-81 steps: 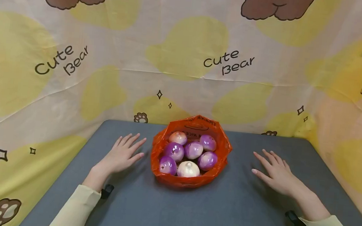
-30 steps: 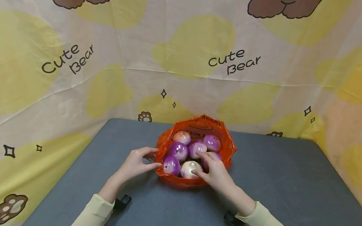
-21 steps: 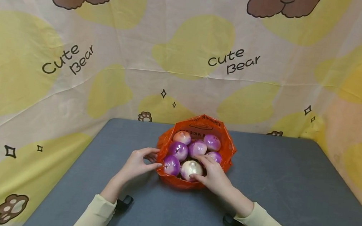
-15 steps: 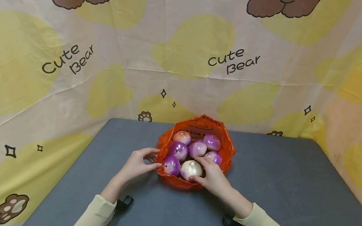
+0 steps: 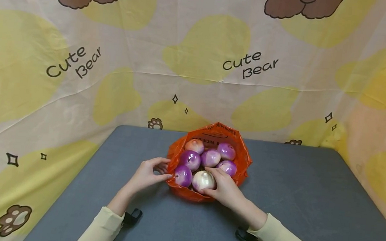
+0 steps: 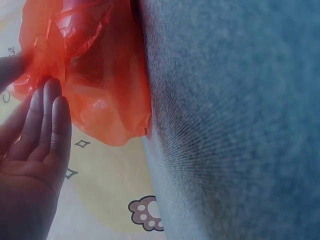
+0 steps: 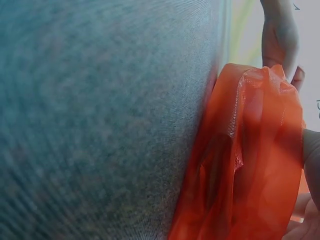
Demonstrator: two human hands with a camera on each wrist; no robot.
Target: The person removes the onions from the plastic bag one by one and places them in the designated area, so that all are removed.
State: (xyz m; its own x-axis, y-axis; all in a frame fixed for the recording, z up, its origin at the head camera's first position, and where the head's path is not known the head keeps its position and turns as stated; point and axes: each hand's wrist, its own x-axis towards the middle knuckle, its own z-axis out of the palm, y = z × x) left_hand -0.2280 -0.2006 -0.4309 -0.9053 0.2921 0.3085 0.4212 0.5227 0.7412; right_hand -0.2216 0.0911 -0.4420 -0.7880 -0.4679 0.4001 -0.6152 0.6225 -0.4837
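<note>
In the head view an orange-red plastic bag (image 5: 191,195) stands with its mouth wide on the grey table. Several purple onions (image 5: 190,161) lie inside, along with an orange-tinted one (image 5: 194,146) at the back. My right hand (image 5: 227,189) reaches in over the front rim and grips the white onion (image 5: 203,180) between thumb and fingers. At the bag's left side, my left hand (image 5: 147,174) pinches the rim. The left wrist view has its fingers (image 6: 61,125) against the thin plastic. From the right wrist, the bag's wall hides the onions.
The grey table (image 5: 297,191) extends to both sides of the bag and in front of it. Behind and beside it hangs a cloth backdrop (image 5: 199,48) with yellow patches and bear prints. Black bands (image 5: 132,217) sit under the wrists.
Both hands have come in from the sides to the bag. The left has taken hold of its rim. The right has moved from beside the white onion to grip it.
</note>
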